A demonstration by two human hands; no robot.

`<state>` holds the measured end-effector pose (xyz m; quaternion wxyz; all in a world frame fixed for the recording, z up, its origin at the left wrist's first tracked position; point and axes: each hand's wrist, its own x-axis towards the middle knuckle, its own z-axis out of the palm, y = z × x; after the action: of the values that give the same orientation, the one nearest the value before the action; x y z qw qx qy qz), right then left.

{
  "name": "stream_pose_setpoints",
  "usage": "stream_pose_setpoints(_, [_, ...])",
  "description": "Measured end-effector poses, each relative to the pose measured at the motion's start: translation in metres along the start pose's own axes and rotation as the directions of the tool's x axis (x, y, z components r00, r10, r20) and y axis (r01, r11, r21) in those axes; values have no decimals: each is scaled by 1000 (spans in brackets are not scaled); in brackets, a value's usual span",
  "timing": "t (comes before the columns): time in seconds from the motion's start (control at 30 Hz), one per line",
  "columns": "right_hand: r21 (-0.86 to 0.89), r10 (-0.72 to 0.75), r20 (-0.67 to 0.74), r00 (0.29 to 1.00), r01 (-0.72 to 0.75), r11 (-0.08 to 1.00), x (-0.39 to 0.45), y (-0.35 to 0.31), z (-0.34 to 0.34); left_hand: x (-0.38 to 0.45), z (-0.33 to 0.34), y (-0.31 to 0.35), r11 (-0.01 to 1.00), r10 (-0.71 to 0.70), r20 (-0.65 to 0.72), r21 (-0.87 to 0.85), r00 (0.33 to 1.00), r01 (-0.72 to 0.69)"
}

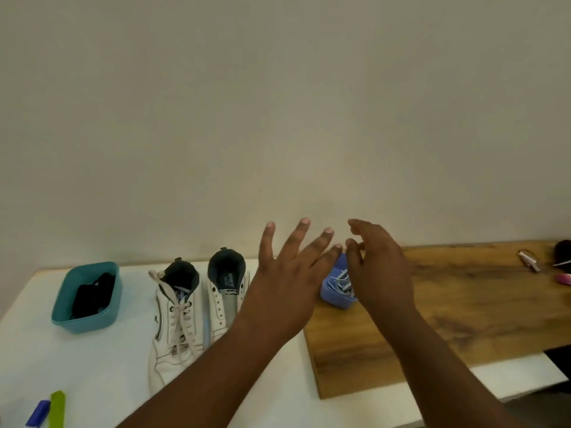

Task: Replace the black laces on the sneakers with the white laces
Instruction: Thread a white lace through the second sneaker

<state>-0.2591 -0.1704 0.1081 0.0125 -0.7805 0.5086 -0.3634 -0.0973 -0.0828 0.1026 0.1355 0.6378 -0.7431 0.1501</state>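
Note:
Two white sneakers stand side by side on the white table [92, 366]. The left sneaker [173, 322] is threaded with a white lace. The right sneaker [227, 288] shows bare eyelets and is partly hidden by my left arm. A teal tub [63, 304] at the left holds black laces [91, 295]. A blue tub [332, 293] with a white lace [341, 281] in it sits on the wooden board [463, 310]. My left hand [287, 273] is raised with fingers spread and holds nothing. My right hand [380, 267] hovers over the blue tub, fingers loosely curved, empty.
A green strip [57, 409] and a blue piece [38, 413] lie at the front left corner. Small items, a clip [530, 261] and a pink object [563, 278], sit at the board's far right. A plain wall rises behind the table.

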Motion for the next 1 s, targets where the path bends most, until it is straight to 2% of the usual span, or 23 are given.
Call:
stream_pose_setpoints(0.07, [-124,129,189,974,-107,987,11,39,16,13,20,16,999,-30,131,36,991,25])
stream_pose_setpoints(0.1, [-215,172,302,938,-109,970,14,54,25,16,30,22,998,-57,190,41,980,50])
stream_pose_setpoints(0.17, [-351,230,473,850,-58,935,20,75,44,20,47,31,994,-110,267,20,957,108])
stream_pose_setpoints(0.23, [-427,257,574,777,16,904,24,83,61,20,61,38,989,-136,310,-7,941,146])
stream_pose_setpoints(0.3, [-472,234,619,750,117,874,27,84,76,17,73,43,985,-145,340,-40,929,169])
stream_pose_setpoints(0.37, [-501,189,632,752,209,840,29,85,88,17,84,46,980,-144,364,-78,920,184])
stream_pose_setpoints(0.47, [-581,173,653,737,341,740,30,89,105,17,101,49,963,-151,393,-148,907,224])
stream_pose_setpoints(0.6, [-608,189,690,699,418,675,29,99,118,16,121,55,954,-92,471,-209,877,213])
stream_pose_setpoints(0.67, [-585,155,645,748,354,729,31,107,117,17,123,59,952,-64,470,-237,880,195])
stream_pose_setpoints(0.73, [-501,136,486,863,148,853,34,111,105,16,123,62,937,-41,459,-291,888,193])
stream_pose_setpoints(0.8, [-291,147,268,952,-65,954,43,103,83,10,122,63,883,-64,434,-396,899,254])
stream_pose_setpoints(0.83, [-145,156,169,973,-131,981,48,92,70,6,119,62,832,-106,407,-463,907,305])
stream_pose_setpoints(0.93, [265,166,-47,985,-148,953,69,40,21,1,106,49,650,-289,241,-661,927,374])
stream_pose_setpoints(1.0, [407,138,-118,983,-79,910,82,-3,-15,3,88,35,577,-381,169,-725,909,376])
